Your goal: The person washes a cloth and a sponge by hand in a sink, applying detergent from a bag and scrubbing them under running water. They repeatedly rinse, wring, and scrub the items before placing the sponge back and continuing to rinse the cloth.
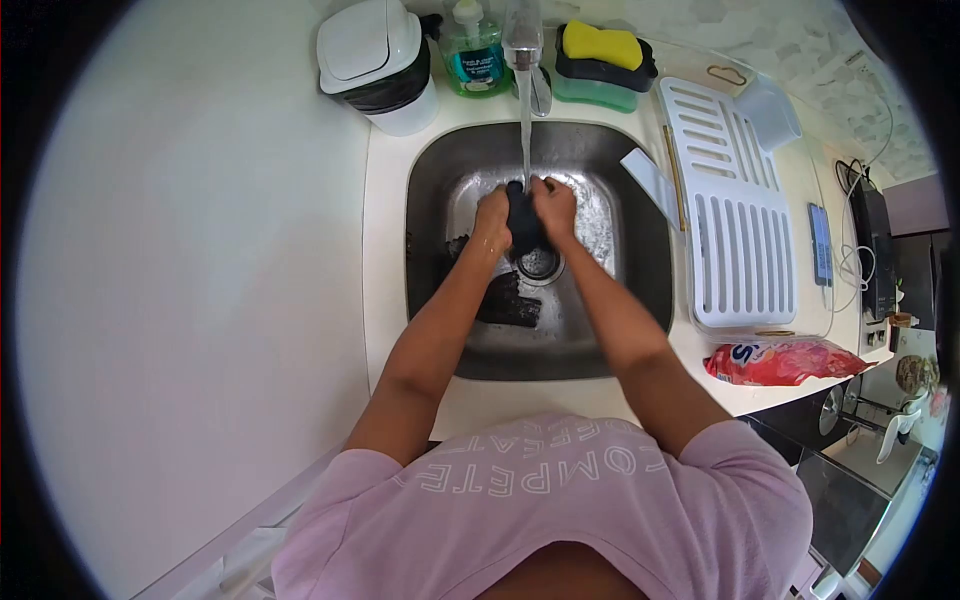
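Observation:
Under the running faucet (523, 45), my left hand (493, 222) and my right hand (555, 207) both grip a wet black sock (522, 222). The fingers of each hand are closed on its sides, and the sock hangs between them. Water from the spout falls onto its top end. A second dark sock (510, 302) lies crumpled on the floor of the steel sink (630, 335), below my left wrist. Just past the held sock, the drain (540, 264) shows in part.
A white bin (400, 110), a green soap bottle (473, 60) and a yellow sponge (602, 45) on a holder line the back. To the right stand a white dish rack (745, 250), a red packet (790, 362) and a phone (820, 245). A white wall is at left.

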A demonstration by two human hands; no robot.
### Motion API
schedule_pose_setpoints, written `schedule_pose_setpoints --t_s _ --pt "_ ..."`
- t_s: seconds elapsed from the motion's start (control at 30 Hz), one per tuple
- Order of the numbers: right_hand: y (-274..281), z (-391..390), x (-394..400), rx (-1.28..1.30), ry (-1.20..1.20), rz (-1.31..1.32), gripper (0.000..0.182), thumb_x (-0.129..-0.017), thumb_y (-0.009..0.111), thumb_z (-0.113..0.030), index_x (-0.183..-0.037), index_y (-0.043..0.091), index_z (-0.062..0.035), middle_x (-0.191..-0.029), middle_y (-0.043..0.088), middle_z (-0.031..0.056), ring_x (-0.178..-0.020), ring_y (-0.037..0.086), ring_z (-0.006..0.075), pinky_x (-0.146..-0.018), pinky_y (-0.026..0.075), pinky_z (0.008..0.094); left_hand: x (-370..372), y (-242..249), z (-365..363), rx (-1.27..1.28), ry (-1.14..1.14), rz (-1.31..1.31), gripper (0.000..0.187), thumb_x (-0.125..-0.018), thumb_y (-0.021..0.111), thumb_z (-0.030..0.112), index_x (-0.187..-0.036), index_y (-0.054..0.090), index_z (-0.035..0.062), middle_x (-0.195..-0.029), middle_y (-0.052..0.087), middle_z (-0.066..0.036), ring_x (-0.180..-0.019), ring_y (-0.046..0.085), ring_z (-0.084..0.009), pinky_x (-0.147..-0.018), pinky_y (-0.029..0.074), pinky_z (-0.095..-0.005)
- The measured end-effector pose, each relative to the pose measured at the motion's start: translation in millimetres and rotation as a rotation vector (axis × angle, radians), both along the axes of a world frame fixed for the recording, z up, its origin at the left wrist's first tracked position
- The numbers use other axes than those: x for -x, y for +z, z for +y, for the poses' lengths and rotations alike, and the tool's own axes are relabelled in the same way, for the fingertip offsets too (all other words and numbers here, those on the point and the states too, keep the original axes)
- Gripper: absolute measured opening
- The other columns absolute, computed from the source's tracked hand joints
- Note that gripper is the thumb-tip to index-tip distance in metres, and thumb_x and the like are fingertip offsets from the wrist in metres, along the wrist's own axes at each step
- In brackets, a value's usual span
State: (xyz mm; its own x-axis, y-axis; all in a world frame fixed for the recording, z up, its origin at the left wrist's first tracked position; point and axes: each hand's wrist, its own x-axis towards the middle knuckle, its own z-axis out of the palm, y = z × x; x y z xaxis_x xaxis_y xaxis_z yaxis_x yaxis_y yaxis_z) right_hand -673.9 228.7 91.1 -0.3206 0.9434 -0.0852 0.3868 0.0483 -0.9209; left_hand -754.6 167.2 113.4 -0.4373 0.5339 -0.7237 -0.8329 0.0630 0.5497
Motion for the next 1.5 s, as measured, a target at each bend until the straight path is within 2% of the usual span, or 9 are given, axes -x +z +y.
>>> schedule_pose_setpoints --t_s 0.17,0.33,0.53,0.73,0.83,0.9,1.2,1.33,1.5 --pt "-7.6 50.9 -18.1 -0.346 0.243 0.125 0.034 -0.073 0.058 -0.037 -0.076 0.064 -0.004 -0.084 0.052 0.0135 -0.085 0.051 0.0279 -0.078 0.038 0.0275 30.3 -7.2 -3.1 -0.253 -0.009 0.449 0.016 -0.078 0.055 0.021 -0.077 0.061 0.0056 -0.072 0.059 -0.004 -0.067 0.057 -0.017 -0.062 0.046 -0.0295" --pt "-51.4 67.7 -68.7 0.177 0.801 -0.393 0.03 -0.068 0.063 -0.03 -0.092 0.062 -0.0134 -0.103 0.053 0.0105 -0.104 0.045 0.0271 -0.079 0.039 0.0406 37.1 -59.9 -36.1 0.276 -1.114 1.243 0.038 -0.068 0.063 0.036 -0.084 0.062 0.0014 -0.091 0.061 -0.011 -0.079 0.059 -0.0257 -0.07 0.044 -0.0323" --pt "-72.0 24.3 -58.9 -0.312 0.251 -0.73 0.051 -0.07 0.058 -0.029 -0.119 0.044 -0.0191 -0.113 0.045 0.017 -0.11 0.039 0.0315 -0.084 0.031 0.0574 5.7 -59.8 -44.7 0.476 -1.396 1.024 0.049 -0.07 0.061 0.039 -0.1 0.056 -0.0003 -0.105 0.055 -0.019 -0.095 0.054 -0.031 -0.081 0.044 -0.0349" --pt "-35.5 1.6 -20.1 -0.17 0.538 -0.769 0.042 -0.07 0.063 -0.028 -0.105 0.051 -0.0101 -0.099 0.055 0.0143 -0.092 0.053 0.0281 -0.084 0.037 0.0428 0.2 -45.6 -36.0 0.136 -0.397 -0.018 0.046 -0.079 0.055 0.031 -0.115 0.042 0.0047 -0.105 0.054 -0.016 -0.089 0.055 -0.0365 -0.061 0.049 -0.05" --pt "10.8 -11.6 -19.1 -0.374 0.888 -0.1 0.026 -0.08 0.055 -0.024 -0.1 0.05 -0.0087 -0.091 0.056 0.0093 -0.08 0.054 0.0224 -0.077 0.041 0.0337 6.7 -28.2 -32.4 -0.086 -0.262 -0.235 0.04 -0.089 0.027 0.032 -0.114 0.043 0.0044 -0.114 0.047 -0.015 -0.101 0.05 -0.034 -0.069 0.044 -0.057" --pt "46.0 -23.0 -22.4 0.436 0.936 0.244 0.017 -0.086 0.047 -0.019 -0.098 0.049 -0.0073 -0.088 0.055 0.0061 -0.078 0.051 0.0158 -0.075 0.041 0.0285 3.9 -22.7 -28.2 -0.06 -0.214 -0.224 0.04 -0.09 0.026 0.032 -0.112 0.044 0.0047 -0.112 0.048 -0.015 -0.1 0.05 -0.0332 -0.07 0.044 -0.0555" --pt "14.6 -7.6 -18.1 0.957 0.186 0.915 0.035 -0.079 0.058 -0.037 -0.095 0.049 -0.0077 -0.093 0.054 0.0055 -0.082 0.055 0.0164 -0.074 0.046 0.03 -22.6 11.4 -6.2 -0.232 0.047 -0.251 0.037 -0.091 0.026 0.033 -0.111 0.044 0.0066 -0.11 0.05 -0.013 -0.102 0.05 -0.0271 -0.081 0.04 -0.0489" --pt "26.2 -2.2 -6.0 0.875 0.171 1.004 0.032 -0.077 0.061 -0.035 -0.091 0.05 -0.0085 -0.09 0.055 0.0044 -0.079 0.056 0.0175 -0.069 0.047 0.0299 -19.8 -24.5 0.1 -0.424 0.074 -0.272 0.043 -0.09 0.029 0.04 -0.115 0.041 0.0071 -0.113 0.049 -0.012 -0.105 0.048 -0.0285 -0.086 0.035 -0.0528" --pt "49.3 -4.4 -7.1 -0.124 0.505 0.393 0.02 -0.069 0.065 -0.017 -0.079 0.052 -0.0055 -0.071 0.056 0.0023 -0.064 0.055 0.0148 -0.06 0.045 0.0266 -16.2 24.5 -19.0 -0.238 -0.158 -0.377 0.048 -0.086 0.032 0.049 -0.112 0.044 0.0099 -0.111 0.05 -0.011 -0.104 0.048 -0.0296 -0.087 0.037 -0.0498"
